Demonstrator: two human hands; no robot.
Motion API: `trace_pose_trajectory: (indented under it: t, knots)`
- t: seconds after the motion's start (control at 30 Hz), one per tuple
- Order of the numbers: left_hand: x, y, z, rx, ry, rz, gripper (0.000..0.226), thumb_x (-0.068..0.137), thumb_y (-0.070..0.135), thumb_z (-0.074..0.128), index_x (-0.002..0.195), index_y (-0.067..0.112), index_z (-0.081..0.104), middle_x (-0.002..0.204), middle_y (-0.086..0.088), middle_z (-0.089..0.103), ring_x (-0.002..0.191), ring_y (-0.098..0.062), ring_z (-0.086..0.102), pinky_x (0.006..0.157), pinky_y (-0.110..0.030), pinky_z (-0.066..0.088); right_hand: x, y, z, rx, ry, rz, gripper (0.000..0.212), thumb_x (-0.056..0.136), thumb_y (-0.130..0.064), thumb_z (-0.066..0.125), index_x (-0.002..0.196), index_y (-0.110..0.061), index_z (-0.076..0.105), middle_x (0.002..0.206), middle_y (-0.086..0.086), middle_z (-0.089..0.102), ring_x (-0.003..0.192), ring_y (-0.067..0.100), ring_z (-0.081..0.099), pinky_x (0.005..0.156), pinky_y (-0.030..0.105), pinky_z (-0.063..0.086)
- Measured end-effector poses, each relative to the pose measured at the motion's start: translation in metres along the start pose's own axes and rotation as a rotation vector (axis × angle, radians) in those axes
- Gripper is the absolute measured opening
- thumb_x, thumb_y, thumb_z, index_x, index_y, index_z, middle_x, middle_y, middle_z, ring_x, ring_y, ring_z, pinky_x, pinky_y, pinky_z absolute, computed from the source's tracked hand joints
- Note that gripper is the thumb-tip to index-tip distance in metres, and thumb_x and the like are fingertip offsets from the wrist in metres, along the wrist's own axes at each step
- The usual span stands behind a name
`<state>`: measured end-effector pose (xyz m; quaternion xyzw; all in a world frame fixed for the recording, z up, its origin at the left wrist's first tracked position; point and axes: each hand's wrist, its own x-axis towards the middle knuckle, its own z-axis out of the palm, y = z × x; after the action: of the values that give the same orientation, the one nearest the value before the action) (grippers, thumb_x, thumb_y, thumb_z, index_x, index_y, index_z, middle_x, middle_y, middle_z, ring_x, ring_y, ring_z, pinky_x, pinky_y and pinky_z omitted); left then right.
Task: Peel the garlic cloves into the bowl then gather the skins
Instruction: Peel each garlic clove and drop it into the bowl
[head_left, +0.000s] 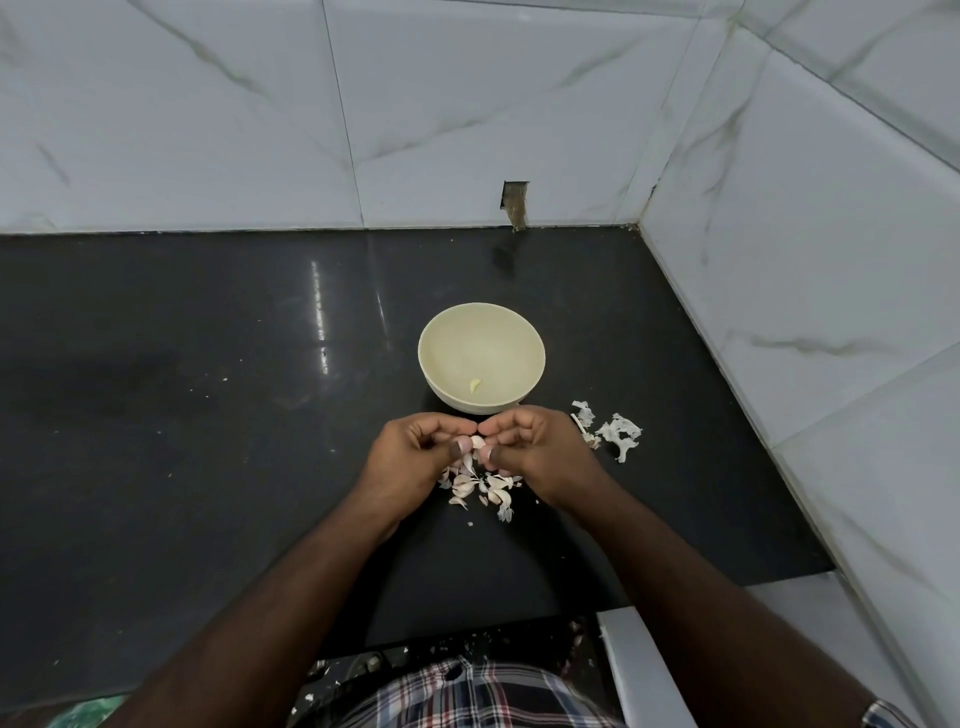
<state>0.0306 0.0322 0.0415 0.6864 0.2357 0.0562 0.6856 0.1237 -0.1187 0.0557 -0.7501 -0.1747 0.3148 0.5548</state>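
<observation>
Both hands meet just short of the cream bowl (481, 358), which lies directly ahead of them. The left hand (415, 452) and right hand (535, 447), fingers curled, pinch 1 garlic clove (477, 442) between them; its long axis cannot be told. The unpeeled cloves (480, 486) lie directly beneath. 1 peeled clove (475, 385) rests in the bowl. Loose skins (608, 431) lie right of the right hand, which is nearer them.

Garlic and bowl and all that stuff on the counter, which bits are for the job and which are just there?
For the job:
- left hand and right hand, both pinching a clove
- bowl with one peeled clove
- cloves on the counter
- skins beside the bowl

Just there:
- counter
- tiled wall
- hole in the wall
</observation>
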Motion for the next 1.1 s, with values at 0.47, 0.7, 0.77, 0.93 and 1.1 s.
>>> trace_pose_trajectory:
  t: [0.47, 0.7, 0.77, 0.93, 1.1]
  knots:
    - [-0.0031, 0.0057, 0.0055, -0.056, 0.010, -0.008, 0.011, 0.084, 0.005, 0.077, 0.095, 0.008, 0.074, 0.076, -0.011, 0.072, 0.065, -0.013, 0.064, 0.057, -0.018, 0.049, -0.0010, 0.0013, 0.0028, -0.144, 0.077, -0.028, 0.010, 0.081, -0.012, 0.068, 0.077, -0.020, 0.073, 0.063, 0.003, 0.070, 0.058, 0.012, 0.059, 0.060, 0.033, 0.047]
    - [-0.0064, 0.0059, 0.0082, -0.079, -0.013, 0.008, 0.009, 0.083, 0.001, 0.076, 0.090, 0.002, 0.072, 0.075, -0.011, 0.070, 0.064, -0.015, 0.061, 0.059, -0.022, 0.051, -0.0032, -0.0002, 0.0053, -0.209, 0.127, -0.091, 0.009, 0.081, -0.012, 0.069, 0.073, -0.016, 0.070, 0.054, -0.007, 0.063, 0.052, 0.007, 0.054, 0.058, 0.029, 0.044]
    - [-0.0066, 0.0057, 0.0087, -0.082, -0.023, 0.015, 0.008, 0.084, -0.002, 0.074, 0.090, 0.000, 0.071, 0.077, -0.015, 0.070, 0.065, -0.014, 0.062, 0.059, -0.022, 0.052, -0.0037, -0.0006, 0.0063, -0.222, 0.129, -0.101, 0.008, 0.080, -0.013, 0.068, 0.072, -0.015, 0.069, 0.053, -0.005, 0.063, 0.052, 0.008, 0.053, 0.058, 0.030, 0.044]
    - [-0.0069, 0.0044, 0.0089, -0.132, -0.056, -0.018, 0.008, 0.087, -0.008, 0.068, 0.090, -0.001, 0.070, 0.074, -0.018, 0.068, 0.059, -0.012, 0.059, 0.058, -0.023, 0.050, -0.0033, -0.0024, 0.0072, -0.181, 0.111, -0.094, 0.012, 0.072, -0.021, 0.062, 0.070, -0.011, 0.068, 0.059, 0.008, 0.067, 0.054, 0.013, 0.056, 0.058, 0.033, 0.045]
    - [-0.0085, 0.0061, 0.0098, -0.153, -0.080, -0.011, 0.009, 0.087, -0.008, 0.067, 0.088, 0.000, 0.070, 0.073, -0.018, 0.068, 0.059, -0.012, 0.059, 0.059, -0.023, 0.050, -0.0015, -0.0026, 0.0052, -0.185, 0.109, -0.069, 0.015, 0.067, -0.025, 0.059, 0.067, -0.012, 0.067, 0.060, 0.009, 0.068, 0.055, 0.014, 0.059, 0.058, 0.032, 0.046]
